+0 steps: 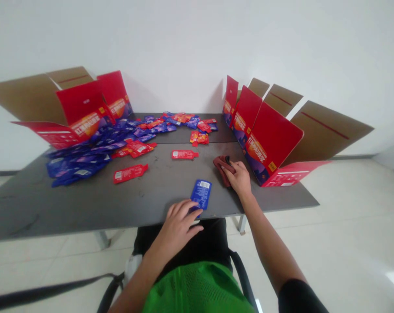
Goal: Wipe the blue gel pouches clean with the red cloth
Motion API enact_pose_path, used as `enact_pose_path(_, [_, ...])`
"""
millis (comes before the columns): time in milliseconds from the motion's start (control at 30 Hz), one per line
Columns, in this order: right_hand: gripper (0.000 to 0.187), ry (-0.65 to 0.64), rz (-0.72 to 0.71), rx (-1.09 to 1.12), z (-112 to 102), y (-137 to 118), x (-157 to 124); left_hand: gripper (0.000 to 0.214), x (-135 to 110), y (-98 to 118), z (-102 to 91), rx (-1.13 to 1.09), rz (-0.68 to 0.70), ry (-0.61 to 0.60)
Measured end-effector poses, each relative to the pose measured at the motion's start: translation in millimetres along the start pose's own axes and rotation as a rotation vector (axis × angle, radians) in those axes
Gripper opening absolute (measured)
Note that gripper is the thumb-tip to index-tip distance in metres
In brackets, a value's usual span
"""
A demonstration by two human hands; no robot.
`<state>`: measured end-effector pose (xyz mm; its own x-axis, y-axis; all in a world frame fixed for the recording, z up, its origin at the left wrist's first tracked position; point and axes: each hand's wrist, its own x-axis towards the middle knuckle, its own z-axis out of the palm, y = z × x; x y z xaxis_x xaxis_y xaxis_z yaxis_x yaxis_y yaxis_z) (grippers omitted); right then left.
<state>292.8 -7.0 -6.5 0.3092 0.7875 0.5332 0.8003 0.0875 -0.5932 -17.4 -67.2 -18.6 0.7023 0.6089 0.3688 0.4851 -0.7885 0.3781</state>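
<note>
A blue sachet [201, 194] lies flat near the front edge of the grey table [86, 204]. My left hand [180, 223] rests at that edge with its fingers spread, the fingertips touching the sachet's near end. My right hand [239, 176] lies further right on the table, fingers curled round a dark red cloth [221, 165]. A single red sachet [184, 154] lies just beyond the blue one, and another red sachet [130, 173] to its left.
A heap of blue and red sachets [95, 150] covers the table's far left and back. Open red cartons [79, 111] stand at the back left, and more open red cartons [268, 143] at the right, close to my right hand. White wall behind.
</note>
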Motion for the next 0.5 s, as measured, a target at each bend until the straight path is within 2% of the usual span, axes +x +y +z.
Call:
enact_pose_path(100, [0.039,0.010,-0.090,0.049,-6.8,-23.3,-2.4,0.045,-10.6,10.9,14.8,0.046,0.046,0.055])
enact_pose_path(167, [0.034,-0.050,-0.195,0.084,-9.2,-45.9,-12.7,0.042,-14.3,12.4,24.0,0.049,0.067,0.087])
enact_pose_path(300, [0.030,-0.398,-0.543,0.049,-1.1,-80.0,-45.6,0.032,-17.2,7.7,36.5,0.024,0.055,0.183])
enact_pose_path(367, [0.030,-0.497,-0.645,0.006,8.5,-80.0,-52.4,0.032,-17.2,6.1,38.7,0.006,0.032,0.202])
enact_pose_path(400, [0.030,-0.503,-0.645,-0.018,13.5,-75.4,-50.2,0.033,-16.9,6.1,38.9,-0.005,0.016,0.197])
enact_pose_path(500, [0.033,-0.444,-0.539,-0.135,23.7,-53.9,-23.3,0.035,-15.8,8.0,37.5,-0.029,-0.019,0.165])
